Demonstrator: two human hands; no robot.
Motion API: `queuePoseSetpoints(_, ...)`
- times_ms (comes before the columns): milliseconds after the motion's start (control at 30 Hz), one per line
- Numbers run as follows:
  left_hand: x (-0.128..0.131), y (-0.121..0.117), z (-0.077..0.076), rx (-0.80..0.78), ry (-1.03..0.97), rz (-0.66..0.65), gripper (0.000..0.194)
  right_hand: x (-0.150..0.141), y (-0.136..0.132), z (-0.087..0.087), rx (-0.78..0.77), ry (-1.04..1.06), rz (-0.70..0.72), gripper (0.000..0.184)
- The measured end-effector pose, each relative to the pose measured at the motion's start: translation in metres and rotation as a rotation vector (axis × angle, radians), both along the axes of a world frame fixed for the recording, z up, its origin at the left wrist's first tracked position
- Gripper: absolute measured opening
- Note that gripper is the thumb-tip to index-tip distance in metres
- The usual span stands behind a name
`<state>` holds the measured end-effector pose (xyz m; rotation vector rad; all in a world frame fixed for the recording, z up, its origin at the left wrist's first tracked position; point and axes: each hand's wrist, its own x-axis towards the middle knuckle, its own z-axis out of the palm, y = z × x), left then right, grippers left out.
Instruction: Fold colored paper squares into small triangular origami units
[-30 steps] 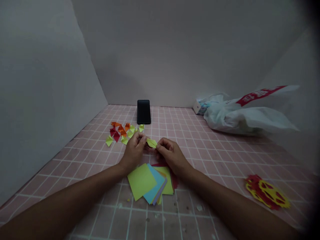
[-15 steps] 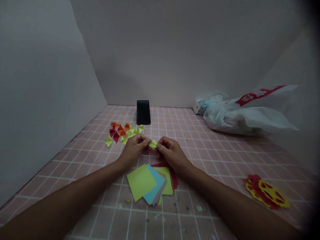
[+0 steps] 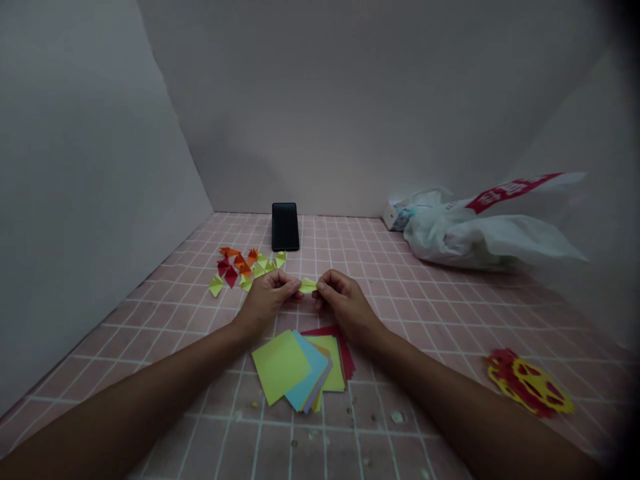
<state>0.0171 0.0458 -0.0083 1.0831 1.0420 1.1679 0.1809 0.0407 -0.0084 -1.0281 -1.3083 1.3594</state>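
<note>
A small folded piece of yellow paper (image 3: 308, 285) is stretched between my two hands, just above the tiled surface. My left hand (image 3: 269, 297) pinches its left end between thumb and fingers. At the opposite end, my right hand (image 3: 344, 301) has the tip in a pinch too. Below them lies a fanned stack of square coloured paper (image 3: 283, 367), yellow, blue, purple, orange and red. Several small folded paper pieces (image 3: 243, 265) in red, orange and yellow sit beyond my left hand, partly hidden by it.
A black phone (image 3: 285, 227) leans near the back wall. At the back right rest a white plastic bag (image 3: 465, 237) with red print and a small box (image 3: 394, 217). Red and yellow cut-out shapes (image 3: 533, 383) lie at the right. Small scraps (image 3: 397, 417) dot the front.
My right hand has shifted slightly up and right, and a little more of the yellow folded paper shows between the hands. The view has moved slightly; the other things stay put.
</note>
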Motion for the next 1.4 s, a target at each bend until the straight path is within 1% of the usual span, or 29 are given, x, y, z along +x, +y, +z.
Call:
queuePoseSetpoints(133, 0.002, -0.004, 0.002, 0.1, 0.077, 0.042, 0.021, 0.0, 0.0, -0.001, -0.012, 0.012, 0.024, 0.02)
queuePoseSetpoints(233, 0.003, -0.008, 0.002, 0.139, 0.104, 0.018, 0.02, 0.0, -0.002, -0.002, -0.009, -0.008, 0.07, 0.024)
queuePoseSetpoints(367, 0.005, -0.012, 0.004, 0.099, 0.106, -0.029, 0.02, -0.002, -0.005, -0.002, -0.018, -0.005, 0.08, 0.026)
queuePoseSetpoints(567, 0.006, -0.012, 0.009, 0.03, 0.024, -0.018, 0.023, -0.003, -0.006, 0.001, -0.033, 0.008, 0.046, 0.025)
queuePoseSetpoints(767, 0.005, -0.01, 0.008, 0.0, -0.056, -0.014, 0.025, -0.002, -0.005, 0.002, -0.069, -0.009, 0.027, 0.026)
queuePoseSetpoints(900, 0.005, -0.009, 0.009, -0.032, -0.082, -0.055, 0.028, -0.001, -0.004, -0.001, -0.029, -0.067, 0.02, 0.026)
queuePoseSetpoints(933, 0.006, -0.009, 0.009, -0.049, -0.082, -0.072, 0.03, -0.001, -0.003, -0.001, -0.009, -0.091, 0.019, 0.026)
queuePoseSetpoints(1000, 0.006, -0.009, 0.008, -0.066, -0.055, -0.117, 0.026, -0.001, -0.003, -0.002, 0.021, -0.12, 0.02, 0.025)
queuePoseSetpoints(1100, 0.006, -0.01, 0.006, -0.056, 0.017, -0.151, 0.025, -0.001, -0.004, -0.002, 0.02, -0.124, 0.038, 0.026)
queuePoseSetpoints(1300, 0.005, -0.01, 0.008, -0.014, 0.065, -0.111, 0.025, -0.002, -0.004, 0.003, -0.013, -0.052, 0.039, 0.028)
queuePoseSetpoints(1400, 0.005, -0.01, 0.008, -0.008, 0.077, -0.1, 0.024, -0.001, -0.003, 0.003, 0.015, -0.073, 0.016, 0.028)
